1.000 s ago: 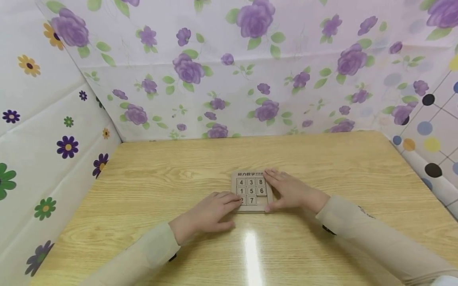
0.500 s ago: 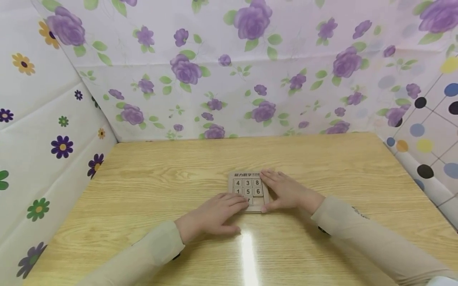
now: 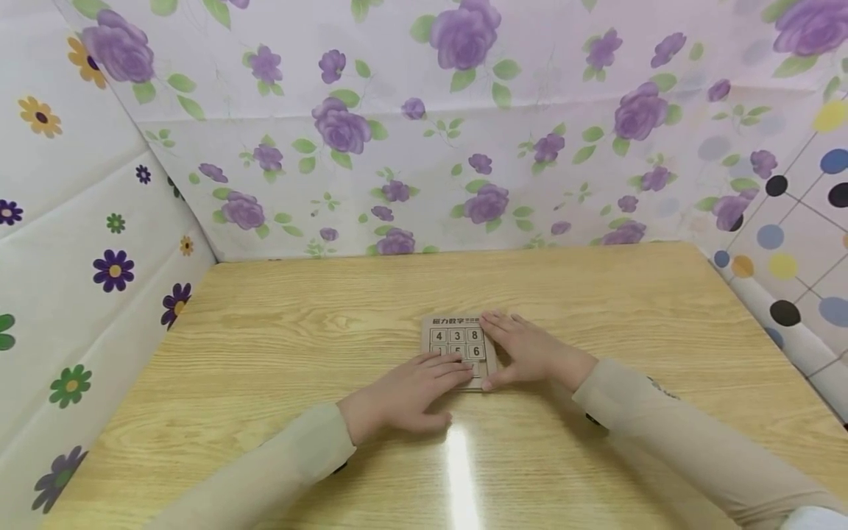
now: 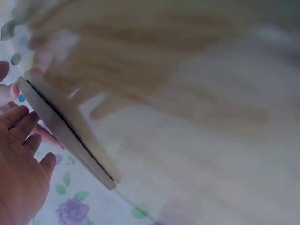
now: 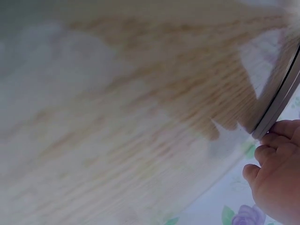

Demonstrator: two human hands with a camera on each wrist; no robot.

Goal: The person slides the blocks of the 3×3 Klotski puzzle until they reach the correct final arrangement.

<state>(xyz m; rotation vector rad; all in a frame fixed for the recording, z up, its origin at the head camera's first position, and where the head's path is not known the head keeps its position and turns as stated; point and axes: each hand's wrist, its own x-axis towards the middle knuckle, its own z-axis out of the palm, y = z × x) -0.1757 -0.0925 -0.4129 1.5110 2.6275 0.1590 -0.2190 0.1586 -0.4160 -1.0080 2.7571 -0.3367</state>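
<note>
A flat wooden number sliding puzzle [image 3: 450, 321] lies on the table, dark characters along its top edge. Tiles 4, 3 and 8 form its top row, and tile 6 [image 3: 475, 352] shows below the 8. My left hand [image 3: 414, 394] lies over the lower rows with fingers extended, fingertips on a tile [image 3: 475, 369] at the bottom right; the other bottom tiles are hidden. My right hand [image 3: 526, 352] grips the puzzle's right side, fingers at the top corner and thumb at the bottom one. The left wrist view shows the puzzle's edge [image 4: 65, 136] beside my left fingers.
The wooden table [image 3: 298, 316] has a glossy top with a bright light streak [image 3: 460, 471] in front of the puzzle. A purple-flowered cloth [image 3: 397, 132] hangs behind it. Patterned cloths stand along the left and right sides.
My left hand has moved right across the puzzle's bottom row. The 7 tile appears shifted right into the gap at the bottom right corner. My right hand keeps its grip.
</note>
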